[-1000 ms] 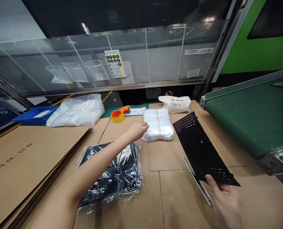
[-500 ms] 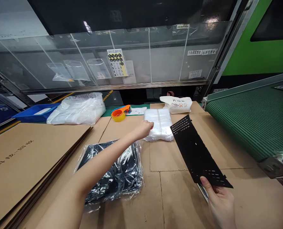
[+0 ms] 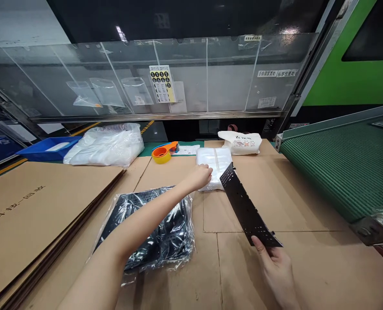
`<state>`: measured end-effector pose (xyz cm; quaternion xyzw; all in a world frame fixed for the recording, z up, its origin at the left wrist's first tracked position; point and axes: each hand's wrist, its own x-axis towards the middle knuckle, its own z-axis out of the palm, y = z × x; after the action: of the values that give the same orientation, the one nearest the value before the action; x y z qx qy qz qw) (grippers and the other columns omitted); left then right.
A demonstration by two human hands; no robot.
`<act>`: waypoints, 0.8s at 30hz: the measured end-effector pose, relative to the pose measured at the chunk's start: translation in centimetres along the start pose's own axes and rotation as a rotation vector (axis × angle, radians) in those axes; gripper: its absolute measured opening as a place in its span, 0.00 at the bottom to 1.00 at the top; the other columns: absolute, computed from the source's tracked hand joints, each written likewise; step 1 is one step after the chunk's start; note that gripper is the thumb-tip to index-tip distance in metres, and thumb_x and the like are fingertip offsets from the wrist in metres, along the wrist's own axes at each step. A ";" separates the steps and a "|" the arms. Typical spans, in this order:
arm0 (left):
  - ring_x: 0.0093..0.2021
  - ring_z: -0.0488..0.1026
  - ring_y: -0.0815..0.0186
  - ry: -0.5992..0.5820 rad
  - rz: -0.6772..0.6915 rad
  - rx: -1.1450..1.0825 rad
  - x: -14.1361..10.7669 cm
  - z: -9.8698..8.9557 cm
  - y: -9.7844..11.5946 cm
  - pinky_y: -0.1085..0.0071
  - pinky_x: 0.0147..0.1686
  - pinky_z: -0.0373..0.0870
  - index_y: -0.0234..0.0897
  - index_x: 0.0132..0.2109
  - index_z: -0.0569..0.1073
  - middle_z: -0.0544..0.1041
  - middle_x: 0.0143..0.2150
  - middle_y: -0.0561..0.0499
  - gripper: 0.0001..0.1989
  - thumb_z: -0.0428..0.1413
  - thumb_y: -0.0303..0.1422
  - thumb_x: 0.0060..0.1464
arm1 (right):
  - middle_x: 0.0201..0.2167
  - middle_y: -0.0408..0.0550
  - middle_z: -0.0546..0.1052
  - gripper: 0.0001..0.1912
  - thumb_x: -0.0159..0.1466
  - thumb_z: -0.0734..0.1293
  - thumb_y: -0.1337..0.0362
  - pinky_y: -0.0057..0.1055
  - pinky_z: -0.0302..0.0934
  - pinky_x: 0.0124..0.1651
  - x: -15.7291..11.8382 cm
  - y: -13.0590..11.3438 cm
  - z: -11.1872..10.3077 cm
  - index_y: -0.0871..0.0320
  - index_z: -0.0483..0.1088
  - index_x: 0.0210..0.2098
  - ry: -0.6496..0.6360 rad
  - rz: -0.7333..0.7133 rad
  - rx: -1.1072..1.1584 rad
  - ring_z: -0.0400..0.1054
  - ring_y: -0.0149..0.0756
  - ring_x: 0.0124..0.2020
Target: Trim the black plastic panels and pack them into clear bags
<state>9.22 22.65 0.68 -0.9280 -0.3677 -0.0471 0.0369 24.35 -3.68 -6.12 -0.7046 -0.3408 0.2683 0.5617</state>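
My right hand (image 3: 277, 269) grips a black perforated metal panel (image 3: 247, 206) by its near end, thumb on top. The panel is held tilted above the cardboard, its far end close to the stack of clear plastic bags (image 3: 215, 157). Over the left side of that stack is my left hand (image 3: 201, 176), its fingers curled closed; what they hold, if anything, is hidden. Beneath my left forearm, several black panels in clear plastic wrap (image 3: 165, 237) lie on the cardboard-covered table.
Flat cardboard sheets (image 3: 49, 198) are piled at left. Along the back are a blue tray (image 3: 42, 148), a bulky plastic bag (image 3: 109, 144), an orange tape dispenser (image 3: 168, 148) and a white printed pouch (image 3: 241, 142). A green conveyor belt (image 3: 346, 168) borders the right.
My right hand has moved left with the black panel and turned it more edge-on, nearer the bag stack. My left hand has shifted slightly right and stays closed.
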 end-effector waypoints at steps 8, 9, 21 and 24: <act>0.40 0.72 0.62 -0.103 0.139 -0.098 0.6 0.4 0.4 0.68 0.38 0.68 0.31 0.45 0.73 0.75 0.40 0.45 0.14 0.50 0.18 0.53 | 0.28 0.51 0.79 0.26 0.56 0.68 0.43 0.30 0.66 0.31 0.8 0.1 1.0 0.62 0.78 0.34 -0.051 -0.070 -0.052 0.73 0.45 0.33; 0.39 0.72 0.63 -0.114 0.132 -0.101 0.6 0.3 0.3 0.67 0.39 0.69 0.30 0.42 0.74 0.75 0.38 0.45 0.11 0.50 0.18 0.54 | 0.28 0.51 0.79 0.25 0.56 0.68 0.43 0.30 0.65 0.30 0.7 0.1 0.9 0.61 0.78 0.33 -0.042 -0.078 -0.055 0.73 0.45 0.33; 0.33 0.71 0.69 -0.139 -0.082 -0.386 1.0 0.2 -0.9 0.67 0.38 0.71 0.32 0.31 0.71 0.73 0.30 0.53 0.11 0.54 0.32 0.61 | 0.16 0.44 0.71 0.23 0.61 0.63 0.45 0.29 0.64 0.29 1.5 -1.1 2.5 0.57 0.75 0.26 -0.138 -0.210 -0.148 0.70 0.41 0.26; 0.33 0.71 0.69 -0.143 -0.124 -0.486 0.9 0.3 -1.3 0.67 0.38 0.71 0.32 0.31 0.71 0.73 0.30 0.53 0.10 0.55 0.33 0.60 | 0.15 0.44 0.69 0.22 0.63 0.60 0.45 0.31 0.63 0.28 1.6 -1.2 3.0 0.54 0.74 0.27 -0.167 -0.234 -0.225 0.69 0.42 0.25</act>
<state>9.02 24.26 0.57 -0.8864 -0.4032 -0.0706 -0.2163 22.89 -0.43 -5.64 -0.6937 -0.4937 0.2188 0.4766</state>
